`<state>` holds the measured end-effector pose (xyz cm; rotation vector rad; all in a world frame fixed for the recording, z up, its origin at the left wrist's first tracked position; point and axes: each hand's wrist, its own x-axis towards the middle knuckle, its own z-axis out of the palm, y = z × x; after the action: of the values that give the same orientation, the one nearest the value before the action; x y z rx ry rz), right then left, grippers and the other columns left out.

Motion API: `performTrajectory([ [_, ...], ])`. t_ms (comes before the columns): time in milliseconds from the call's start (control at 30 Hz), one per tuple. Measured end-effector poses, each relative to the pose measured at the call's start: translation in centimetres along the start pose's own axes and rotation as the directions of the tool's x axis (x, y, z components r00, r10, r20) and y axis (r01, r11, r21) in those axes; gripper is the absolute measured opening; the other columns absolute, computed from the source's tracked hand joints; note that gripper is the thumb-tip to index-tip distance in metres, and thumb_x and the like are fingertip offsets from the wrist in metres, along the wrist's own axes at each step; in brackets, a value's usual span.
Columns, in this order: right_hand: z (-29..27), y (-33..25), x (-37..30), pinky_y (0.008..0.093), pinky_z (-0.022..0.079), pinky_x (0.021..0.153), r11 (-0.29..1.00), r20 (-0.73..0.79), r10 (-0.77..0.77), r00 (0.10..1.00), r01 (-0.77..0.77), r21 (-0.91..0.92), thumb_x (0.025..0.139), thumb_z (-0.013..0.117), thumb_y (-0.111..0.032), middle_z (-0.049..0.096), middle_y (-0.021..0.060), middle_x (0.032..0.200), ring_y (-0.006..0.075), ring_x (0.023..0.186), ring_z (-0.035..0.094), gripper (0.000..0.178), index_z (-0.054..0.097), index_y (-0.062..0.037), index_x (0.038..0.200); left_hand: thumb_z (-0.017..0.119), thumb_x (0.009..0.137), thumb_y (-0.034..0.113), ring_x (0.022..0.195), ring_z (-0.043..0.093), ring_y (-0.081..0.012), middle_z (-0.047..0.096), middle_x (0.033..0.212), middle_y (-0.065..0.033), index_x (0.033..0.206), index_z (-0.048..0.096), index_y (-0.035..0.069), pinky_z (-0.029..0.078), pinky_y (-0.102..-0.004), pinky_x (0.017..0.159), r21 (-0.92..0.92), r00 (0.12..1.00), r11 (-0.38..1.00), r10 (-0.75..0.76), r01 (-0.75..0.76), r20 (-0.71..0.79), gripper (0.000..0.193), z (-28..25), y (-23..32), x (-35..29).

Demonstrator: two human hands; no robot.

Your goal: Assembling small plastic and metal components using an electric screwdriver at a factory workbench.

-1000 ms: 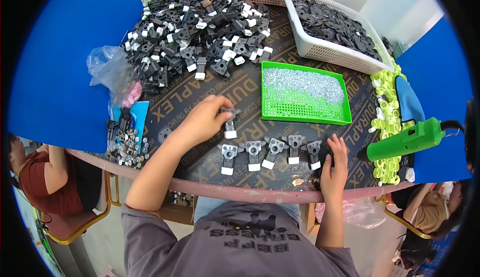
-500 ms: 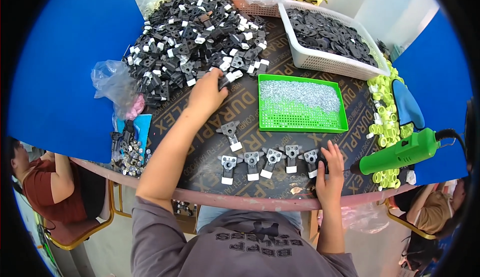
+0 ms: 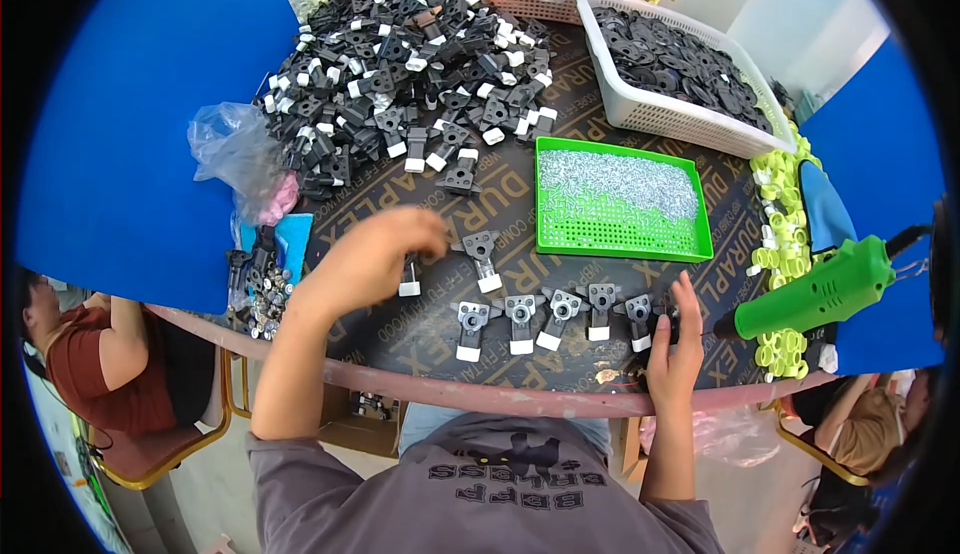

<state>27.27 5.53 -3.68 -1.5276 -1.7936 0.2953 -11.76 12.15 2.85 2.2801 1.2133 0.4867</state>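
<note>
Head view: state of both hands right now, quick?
Left hand: curled over a black plastic part with a white end; grip hidden, can't tell if holding.
Right hand: open, thumb apart from straight fingers; no clear hold.

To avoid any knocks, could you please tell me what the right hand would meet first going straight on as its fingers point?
Probably the near edge of the green, rectangular, perforated plastic tray, though the height of the right hand is hard to judge.

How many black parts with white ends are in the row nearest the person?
5 that I can see. Left to right: first part, second part, third part, fourth part, and fifth part beside the right hand. Another may be hidden there.
</note>
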Motion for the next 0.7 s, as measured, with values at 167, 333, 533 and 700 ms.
performTrajectory([
  [167, 0.3, 1.0, -0.4, 0.0394, 0.028, 0.117, 0.965, -0.124, 0.108, 0.986, -0.073, 0.253, 0.098, 0.043, 0.001, 0.038, 0.0183, 0.154, 0.0307, 0.141, 0.039, 0.050, 0.035, -0.0002, 0.148, 0.060, 0.078, -0.004, 0.114, 0.057, -0.0351, 0.053, 0.127, -0.0130, 0.118, 0.060, 0.009, 0.050, -0.0418, 0.093, 0.307, 0.966, 0.947, -0.009, 0.090, -0.257, 0.042, 2.3, -2.2, 6.0],
  [333, 0.4, 1.0, -0.9, 0.0410, 0.026, 0.117, 0.911, -0.168, 0.082, 0.982, -0.006, 0.413, 0.100, 0.036, 0.002, 0.033, 0.0183, 0.156, 0.0326, 0.143, 0.036, 0.047, 0.033, 0.0011, 0.147, 0.060, 0.077, 0.001, 0.099, 0.062, -0.0355, 0.061, 0.109, -0.0110, 0.101, 0.062, 0.008, 0.053, -0.0433, 0.083, 0.356, 0.946, 0.921, -0.039, 0.159, -0.321, 0.025, 2.9, -3.4, 7.6],
  [533, 0.0, 1.1, -2.1, 0.0367, 0.046, 0.103, 0.957, -0.322, 0.096, 0.942, 0.002, 0.290, 0.102, 0.038, 0.004, 0.055, 0.0185, 0.138, 0.0321, 0.122, 0.059, 0.035, 0.046, 0.0048, 0.136, 0.064, 0.070, -0.010, 0.108, 0.060, -0.0252, 0.071, 0.106, -0.0003, 0.099, 0.071, 0.012, 0.049, -0.0374, 0.092, 0.038, 0.913, 0.982, 0.186, -0.186, -0.364, 0.038, -0.1, 5.9, 1.8],
  [700, -0.9, -3.1, -4.3, 0.0399, 0.059, 0.083, 0.736, -0.126, -0.515, 0.848, 0.512, 0.443, 0.071, 0.087, -0.011, 0.064, 0.0235, 0.118, 0.0352, 0.100, 0.069, 0.056, 0.061, 0.0008, 0.119, 0.074, 0.073, -0.002, 0.100, 0.060, -0.0224, 0.074, 0.104, 0.0039, 0.091, 0.072, 0.015, 0.047, -0.0329, 0.089, -0.385, 0.935, 0.853, 0.299, -0.352, -0.193, 0.025, 6.5, 10.5, -1.4],
])
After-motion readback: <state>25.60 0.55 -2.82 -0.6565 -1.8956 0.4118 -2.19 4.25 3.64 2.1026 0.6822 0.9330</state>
